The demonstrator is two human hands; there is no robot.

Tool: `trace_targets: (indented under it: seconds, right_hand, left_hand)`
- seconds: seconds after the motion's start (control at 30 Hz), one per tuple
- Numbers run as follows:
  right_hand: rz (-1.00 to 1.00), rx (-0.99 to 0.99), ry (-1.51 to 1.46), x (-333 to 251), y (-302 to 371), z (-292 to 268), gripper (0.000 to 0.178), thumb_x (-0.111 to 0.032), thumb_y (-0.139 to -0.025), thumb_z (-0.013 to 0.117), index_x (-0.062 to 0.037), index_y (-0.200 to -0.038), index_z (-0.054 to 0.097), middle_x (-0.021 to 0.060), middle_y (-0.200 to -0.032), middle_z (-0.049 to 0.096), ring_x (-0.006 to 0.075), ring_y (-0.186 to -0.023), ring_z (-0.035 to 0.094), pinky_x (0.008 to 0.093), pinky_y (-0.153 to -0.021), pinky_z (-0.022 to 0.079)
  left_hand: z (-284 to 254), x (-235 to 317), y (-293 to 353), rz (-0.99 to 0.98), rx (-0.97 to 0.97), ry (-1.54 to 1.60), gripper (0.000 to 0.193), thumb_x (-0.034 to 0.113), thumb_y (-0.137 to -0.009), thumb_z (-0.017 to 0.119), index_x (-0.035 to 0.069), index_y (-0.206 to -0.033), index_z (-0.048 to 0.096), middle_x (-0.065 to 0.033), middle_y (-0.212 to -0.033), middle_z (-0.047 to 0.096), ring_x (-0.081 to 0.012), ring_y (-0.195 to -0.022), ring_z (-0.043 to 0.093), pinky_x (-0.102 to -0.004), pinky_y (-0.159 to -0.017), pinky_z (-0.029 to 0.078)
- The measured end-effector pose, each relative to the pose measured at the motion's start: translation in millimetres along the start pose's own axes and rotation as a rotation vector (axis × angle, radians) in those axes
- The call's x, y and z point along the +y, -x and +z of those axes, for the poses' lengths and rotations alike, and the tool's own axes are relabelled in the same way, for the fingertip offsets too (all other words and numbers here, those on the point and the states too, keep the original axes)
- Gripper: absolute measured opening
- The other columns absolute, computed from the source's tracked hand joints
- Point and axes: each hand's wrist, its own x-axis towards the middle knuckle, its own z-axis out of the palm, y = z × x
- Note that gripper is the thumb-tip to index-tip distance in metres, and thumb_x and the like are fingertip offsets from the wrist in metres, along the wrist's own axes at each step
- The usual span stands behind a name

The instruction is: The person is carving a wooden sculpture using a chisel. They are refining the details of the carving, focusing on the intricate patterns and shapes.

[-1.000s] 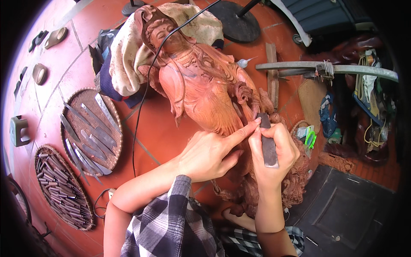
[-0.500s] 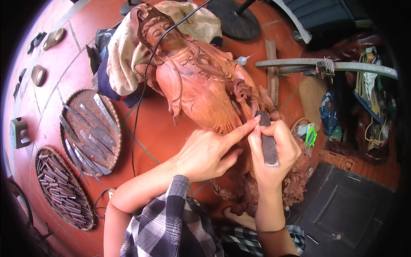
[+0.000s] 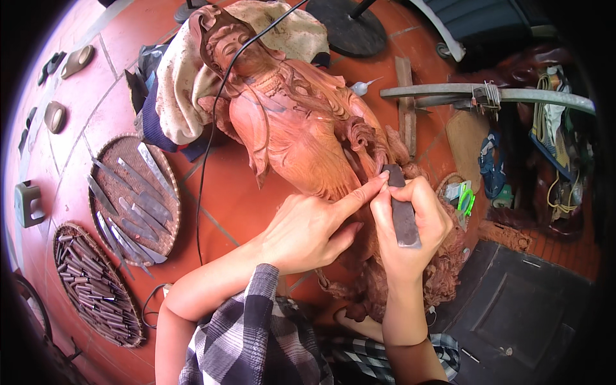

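A carved reddish wooden statue point(image 3: 301, 154) of a robed figure lies tilted in front of me, its head toward the far left. My right hand point(image 3: 414, 224) is closed round a flat, dark metal carving blade point(image 3: 405, 226), held against the statue's lower part. My left hand point(image 3: 308, 228) reaches across from the left with its index finger stretched out. That fingertip touches the blade's far end, and the thumb stands apart below it. The blade's working edge is too small to make out.
Left on the tiled floor are a round basket point(image 3: 168, 244) of flat blades and a basket point(image 3: 136, 337) of thin dark tools. Cream cloth point(image 3: 179, 96) lies under the statue's head. A black cable point(image 3: 208, 151) crosses the view. A curved bar point(image 3: 545, 96) juts in from the right.
The statue and baskets appear slightly farther left in the picture. Both hands and the blade keep almost the same place and pose.
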Motion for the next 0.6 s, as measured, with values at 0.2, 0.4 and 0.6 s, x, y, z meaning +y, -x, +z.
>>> trace_targets:
  seconds: [0.2,0.4,0.6]
  right_hand:
    - [0.011,-0.026,0.019,0.6,4.2,-9.0,0.021,0.005,-0.074,0.072,0.0000,-0.075,0.051,0.0118,-0.066,0.051,0.0272,-0.057,0.054,0.0331,-0.055,0.045]
    - [0.011,-0.028,0.003,5.6,12.4,-10.9,0.021,0.004,-0.074,0.073,-0.0003,-0.075,0.052,0.0127,-0.068,0.056,0.0273,-0.058,0.056,0.0335,-0.056,0.045]
    - [0.031,0.040,-0.088,13.8,15.5,-6.1,0.022,0.004,-0.073,0.073,-0.0006,-0.074,0.052,0.0113,-0.066,0.055,0.0244,-0.057,0.055,0.0322,-0.056,0.045]
  left_hand:
    - [2.9,-0.5,0.3,0.030,0.018,0.021,0.078,0.017,-0.082,0.064,0.018,-0.153,0.032,-0.0117,-0.053,0.056,-0.0331,-0.047,0.058,-0.0445,-0.046,0.047]
    - [-0.7,2.3,3.4,-0.016,-0.051,-0.044,0.077,0.015,-0.083,0.062,0.019,-0.153,0.031,-0.0112,-0.054,0.057,-0.0321,-0.045,0.058,-0.0436,-0.046,0.047]
    - [-2.0,7.4,1.3,-0.024,-0.061,-0.082,0.076,0.015,-0.083,0.061,0.019,-0.153,0.032,-0.0100,-0.053,0.055,-0.0315,-0.044,0.057,-0.0427,-0.044,0.046]
